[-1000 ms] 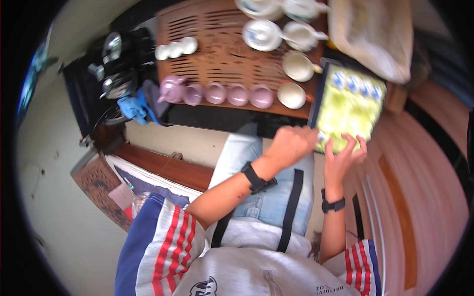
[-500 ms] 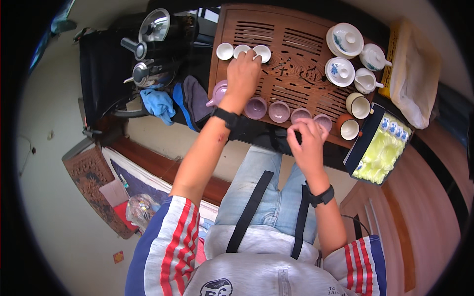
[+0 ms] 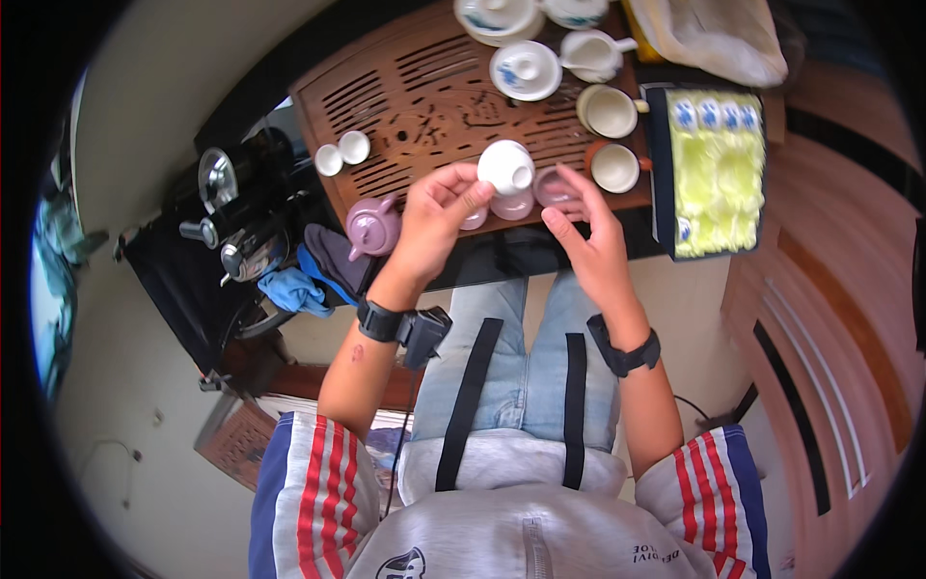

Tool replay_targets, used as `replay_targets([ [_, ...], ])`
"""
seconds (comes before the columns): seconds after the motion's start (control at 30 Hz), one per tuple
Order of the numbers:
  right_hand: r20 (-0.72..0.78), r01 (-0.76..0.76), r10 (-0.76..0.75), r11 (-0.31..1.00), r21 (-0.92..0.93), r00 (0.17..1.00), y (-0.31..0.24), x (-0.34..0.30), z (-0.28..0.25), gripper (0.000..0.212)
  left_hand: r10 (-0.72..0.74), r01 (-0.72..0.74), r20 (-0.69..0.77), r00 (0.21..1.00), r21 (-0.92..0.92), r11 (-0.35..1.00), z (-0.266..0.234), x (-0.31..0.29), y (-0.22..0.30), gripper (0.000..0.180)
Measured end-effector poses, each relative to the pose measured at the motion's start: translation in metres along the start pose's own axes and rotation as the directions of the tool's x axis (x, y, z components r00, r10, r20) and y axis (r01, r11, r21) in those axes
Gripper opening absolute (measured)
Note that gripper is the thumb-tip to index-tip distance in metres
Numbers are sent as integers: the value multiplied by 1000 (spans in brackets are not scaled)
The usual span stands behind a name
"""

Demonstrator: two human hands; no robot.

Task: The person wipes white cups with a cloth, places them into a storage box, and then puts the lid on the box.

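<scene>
Head view, white cup (image 3: 505, 170), in left hand (image 3: 434, 214)

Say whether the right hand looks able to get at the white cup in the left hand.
Most likely yes: the right hand is open close by, the left hand holds the white cup near its left side, and the side toward the right hand looks unblocked.
</scene>
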State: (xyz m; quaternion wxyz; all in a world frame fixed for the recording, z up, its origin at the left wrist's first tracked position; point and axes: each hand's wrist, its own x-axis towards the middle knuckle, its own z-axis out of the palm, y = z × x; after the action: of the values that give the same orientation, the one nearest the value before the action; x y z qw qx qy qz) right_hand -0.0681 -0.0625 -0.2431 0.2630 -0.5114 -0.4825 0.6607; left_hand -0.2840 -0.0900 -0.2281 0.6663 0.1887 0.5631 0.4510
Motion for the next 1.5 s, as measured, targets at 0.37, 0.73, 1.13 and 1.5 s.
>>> replay_targets([
  [0.37, 27, 97, -99, 993, 74, 995, -11, -34, -146, 48, -75, 96, 385, 920, -34, 995, 138, 12, -44, 26],
  [0.73, -7, -91, 93, 946, -310, 996, 31, -52, -248, 55, -92, 89, 37, 995, 82, 993, 242, 19, -127, 18],
  [1.13, 140, 205, -150, 708, -676, 979, 56, -25, -269, 48, -83, 139, -204, 976, 281, 949, 285, 35, -166, 19],
  [1.5, 55, 115, -101, 858, -501, 993, 74, -18, -274, 39, -155, 283, -357, 921, 338, 898, 281, 45, -161, 26],
])
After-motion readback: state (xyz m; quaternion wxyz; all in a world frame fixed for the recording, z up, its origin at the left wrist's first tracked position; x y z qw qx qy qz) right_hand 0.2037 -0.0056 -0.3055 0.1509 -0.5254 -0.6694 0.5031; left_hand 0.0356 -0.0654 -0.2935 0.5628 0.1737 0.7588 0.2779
